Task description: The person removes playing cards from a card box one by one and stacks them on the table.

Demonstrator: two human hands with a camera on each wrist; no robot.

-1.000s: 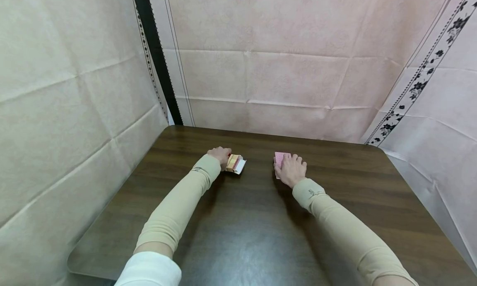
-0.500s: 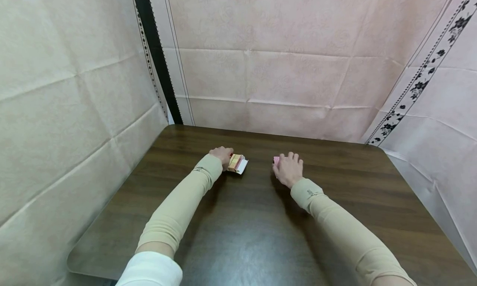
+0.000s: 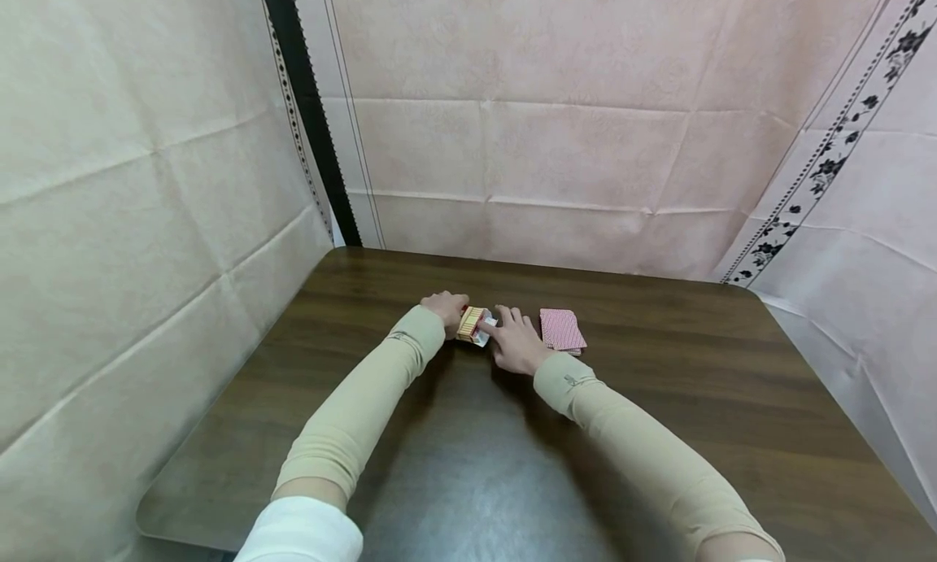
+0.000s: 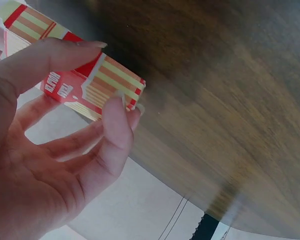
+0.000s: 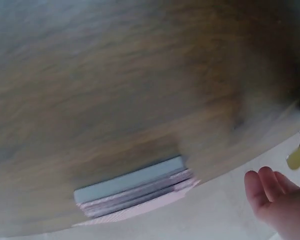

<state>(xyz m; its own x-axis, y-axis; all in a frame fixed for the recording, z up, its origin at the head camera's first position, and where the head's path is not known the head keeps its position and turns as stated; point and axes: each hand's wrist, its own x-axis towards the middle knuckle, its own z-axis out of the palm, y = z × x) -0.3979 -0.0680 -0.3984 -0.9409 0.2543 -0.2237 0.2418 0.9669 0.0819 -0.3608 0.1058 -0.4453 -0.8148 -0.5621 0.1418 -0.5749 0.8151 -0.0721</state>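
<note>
A small card box [image 3: 470, 323] with red and yellow stripes is gripped by my left hand [image 3: 445, 308] over the table. In the left wrist view the thumb lies along one face of the box [image 4: 90, 80] and the fingers curl round its other side. Its white flap end points toward my right hand [image 3: 518, 346], whose thumb reaches to that end; contact is hard to tell. The right wrist view shows the right fingers [image 5: 270, 190] extended beside the box's yellow part [image 5: 299, 156]. Just right of this hand lies a stack of pink-backed playing cards [image 3: 562, 330].
The dark wooden table [image 3: 468, 481] has rounded corners. Pale cloth [image 3: 512, 155] hangs behind it and along both sides, with a black strip [image 3: 307, 106] at the back left. The card stack [image 5: 135, 192] has slightly uneven edges.
My right hand has left the card stack and moved left to the box's flap end. The whole stack now shows. The left hand has shifted slightly right with the box.
</note>
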